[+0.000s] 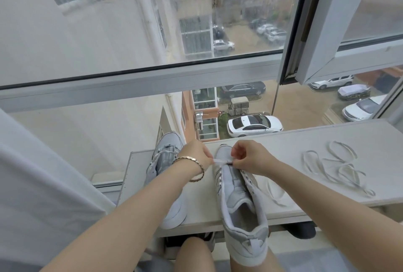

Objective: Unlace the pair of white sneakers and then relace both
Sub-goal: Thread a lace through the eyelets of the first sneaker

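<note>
While the nearer white sneaker (237,197) lies lengthwise on the bench (305,141), toe toward the window and heel jutting past the near edge above the person's legs, both hands meet over its toe end. A short stretch of flat white lace (220,161) runs crosswise there, just above the farthest eyelets. The left hand (196,154) pinches one end of that stretch between curled fingertips, and the right hand (250,156) pinches the other end the same way. The hands sit close together, one on each side of the shoe's front. The remaining eyelets down both flaps show bare, and the tongue lies exposed. More white lace (275,193) curls on the bench just right of this shoe.

The second sneaker (165,162) sits to the left, also toe toward the glass, its laces still crossed. The left forearm passes over it and hides much of its middle. A gold-coloured bracelet (194,168) circles the left wrist.

Farther right on the bench, well apart from both shoes, a loose lace (335,169) lies in tangled loops. A pale curtain (32,184) hangs at the left. Beyond the window frame (130,82), a white car (254,125) is parked below.
</note>
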Action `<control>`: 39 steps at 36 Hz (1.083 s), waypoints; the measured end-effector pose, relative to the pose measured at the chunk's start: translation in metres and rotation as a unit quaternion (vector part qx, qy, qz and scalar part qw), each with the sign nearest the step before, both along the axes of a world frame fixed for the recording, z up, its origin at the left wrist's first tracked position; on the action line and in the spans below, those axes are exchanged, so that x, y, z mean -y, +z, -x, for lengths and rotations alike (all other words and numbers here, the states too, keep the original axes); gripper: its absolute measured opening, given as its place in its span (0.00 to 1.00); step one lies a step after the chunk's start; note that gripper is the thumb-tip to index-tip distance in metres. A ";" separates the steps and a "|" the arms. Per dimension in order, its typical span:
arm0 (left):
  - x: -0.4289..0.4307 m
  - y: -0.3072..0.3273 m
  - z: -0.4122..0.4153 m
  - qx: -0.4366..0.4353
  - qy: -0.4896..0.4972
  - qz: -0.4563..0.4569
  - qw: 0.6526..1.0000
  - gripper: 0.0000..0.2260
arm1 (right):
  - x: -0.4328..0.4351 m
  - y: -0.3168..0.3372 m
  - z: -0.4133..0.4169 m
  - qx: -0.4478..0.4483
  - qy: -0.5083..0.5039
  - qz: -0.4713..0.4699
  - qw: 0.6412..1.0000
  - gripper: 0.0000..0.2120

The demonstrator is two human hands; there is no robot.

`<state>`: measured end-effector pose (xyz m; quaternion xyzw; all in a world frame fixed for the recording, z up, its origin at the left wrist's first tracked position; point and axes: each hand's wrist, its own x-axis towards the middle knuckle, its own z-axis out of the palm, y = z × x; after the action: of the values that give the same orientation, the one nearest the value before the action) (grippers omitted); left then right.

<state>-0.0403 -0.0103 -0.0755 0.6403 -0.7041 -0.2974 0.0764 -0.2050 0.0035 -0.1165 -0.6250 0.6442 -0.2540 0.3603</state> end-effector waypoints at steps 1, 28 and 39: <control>0.002 0.004 -0.003 -0.015 0.013 -0.011 1.000 0.05 | 0.001 0.001 0.003 -0.009 -0.003 0.007 1.000 0.12; 0.001 0.037 -0.037 -0.233 0.049 -0.044 0.970 0.06 | -0.006 0.036 -0.009 0.230 0.074 -0.010 0.970 0.10; -0.006 0.029 -0.026 -0.148 -0.085 -0.031 0.985 0.09 | -0.009 0.050 -0.006 0.312 0.111 0.012 0.943 0.16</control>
<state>-0.0146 -0.0047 -0.0468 0.5293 -0.7271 -0.4160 0.1343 -0.1990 0.0126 -0.0662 -0.5866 0.4227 -0.4023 0.5616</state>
